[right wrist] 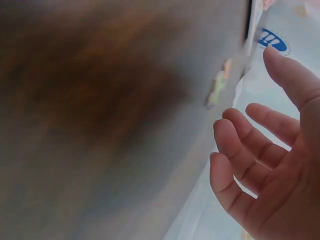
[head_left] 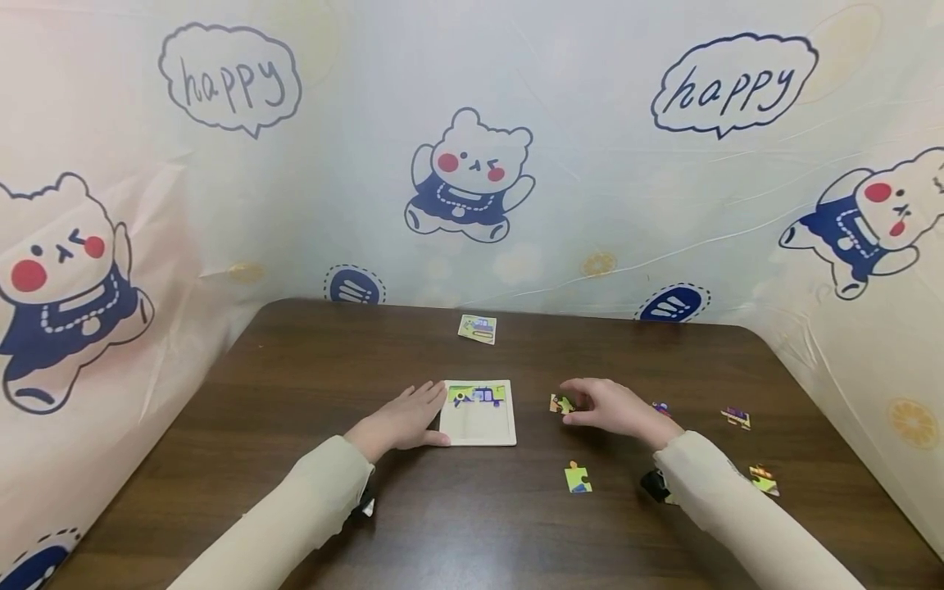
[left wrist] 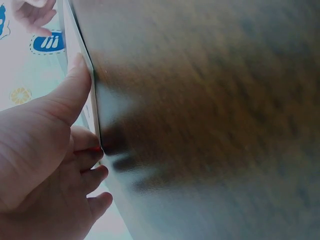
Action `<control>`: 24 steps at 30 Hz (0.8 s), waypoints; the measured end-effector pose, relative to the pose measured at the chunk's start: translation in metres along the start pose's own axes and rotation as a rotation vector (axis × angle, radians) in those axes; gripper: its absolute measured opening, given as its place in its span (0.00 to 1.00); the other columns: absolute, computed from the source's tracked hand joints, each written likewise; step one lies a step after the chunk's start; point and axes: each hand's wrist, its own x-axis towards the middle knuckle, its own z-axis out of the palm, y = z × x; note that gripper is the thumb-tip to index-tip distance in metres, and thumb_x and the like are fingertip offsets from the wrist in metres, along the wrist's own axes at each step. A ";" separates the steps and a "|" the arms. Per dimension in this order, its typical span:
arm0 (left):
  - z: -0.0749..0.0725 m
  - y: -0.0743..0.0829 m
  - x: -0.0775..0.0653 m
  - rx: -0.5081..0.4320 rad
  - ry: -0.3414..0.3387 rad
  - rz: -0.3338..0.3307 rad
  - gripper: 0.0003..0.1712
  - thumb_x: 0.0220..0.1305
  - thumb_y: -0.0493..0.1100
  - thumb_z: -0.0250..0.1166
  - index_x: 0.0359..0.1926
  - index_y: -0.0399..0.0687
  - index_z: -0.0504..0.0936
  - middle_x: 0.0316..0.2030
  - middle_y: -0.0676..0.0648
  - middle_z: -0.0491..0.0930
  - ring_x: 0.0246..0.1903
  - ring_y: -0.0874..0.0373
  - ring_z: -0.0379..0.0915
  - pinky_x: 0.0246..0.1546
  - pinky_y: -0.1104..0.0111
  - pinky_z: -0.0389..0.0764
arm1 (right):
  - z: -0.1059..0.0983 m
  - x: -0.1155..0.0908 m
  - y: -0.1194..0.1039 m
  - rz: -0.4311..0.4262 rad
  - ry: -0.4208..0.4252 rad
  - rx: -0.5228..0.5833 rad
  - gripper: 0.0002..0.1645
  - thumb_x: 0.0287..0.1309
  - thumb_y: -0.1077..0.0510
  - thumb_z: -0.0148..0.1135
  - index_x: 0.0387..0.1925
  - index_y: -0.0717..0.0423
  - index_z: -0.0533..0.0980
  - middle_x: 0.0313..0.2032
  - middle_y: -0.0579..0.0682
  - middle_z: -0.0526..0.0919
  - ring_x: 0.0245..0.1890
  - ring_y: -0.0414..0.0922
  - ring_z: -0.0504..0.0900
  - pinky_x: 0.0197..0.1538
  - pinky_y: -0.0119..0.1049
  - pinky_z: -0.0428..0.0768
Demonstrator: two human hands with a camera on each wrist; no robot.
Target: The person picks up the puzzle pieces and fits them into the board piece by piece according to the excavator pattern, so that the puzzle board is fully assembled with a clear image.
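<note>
A white square puzzle tray [head_left: 479,426] lies mid-table, with joined pieces [head_left: 478,396] picturing a purple vehicle on green along its top. My left hand [head_left: 401,418] rests at the tray's left side, thumb and fingers spread against its edge. In the left wrist view, the thumb [left wrist: 75,87] lies along the tray's rim. Right of the tray, my right hand [head_left: 608,404] reaches over a green and orange puzzle piece [head_left: 562,403], fingers loosely bent. The right wrist view shows that piece [right wrist: 218,85] on the table, apart from the fingertips [right wrist: 227,117].
A picture card [head_left: 478,329] lies near the table's back edge. A green puzzle piece [head_left: 578,478] sits nearer the front. Farther right are a purple piece [head_left: 736,417] and an orange-green piece [head_left: 764,480]. Another piece [head_left: 660,407] shows partly behind the right wrist. Printed fabric [head_left: 590,205] surrounds the table.
</note>
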 end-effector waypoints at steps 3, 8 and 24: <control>0.000 0.000 0.000 -0.001 -0.004 -0.001 0.48 0.59 0.61 0.58 0.68 0.34 0.53 0.69 0.39 0.48 0.67 0.46 0.41 0.64 0.54 0.47 | 0.003 -0.002 0.005 -0.007 -0.008 -0.021 0.29 0.51 0.51 0.68 0.53 0.59 0.73 0.29 0.44 0.75 0.28 0.41 0.71 0.31 0.35 0.72; -0.001 0.000 -0.001 0.007 0.000 -0.001 0.48 0.60 0.62 0.57 0.68 0.33 0.53 0.69 0.39 0.48 0.67 0.45 0.41 0.64 0.53 0.47 | 0.005 0.002 0.008 -0.012 0.003 -0.039 0.24 0.51 0.54 0.68 0.49 0.58 0.75 0.24 0.43 0.71 0.24 0.40 0.68 0.27 0.35 0.68; 0.001 0.000 0.000 0.001 0.007 0.000 0.48 0.59 0.61 0.58 0.68 0.34 0.54 0.69 0.40 0.48 0.67 0.46 0.41 0.64 0.54 0.47 | 0.007 0.010 0.009 0.038 0.017 -0.032 0.11 0.51 0.56 0.68 0.34 0.55 0.76 0.20 0.45 0.70 0.21 0.42 0.68 0.25 0.36 0.68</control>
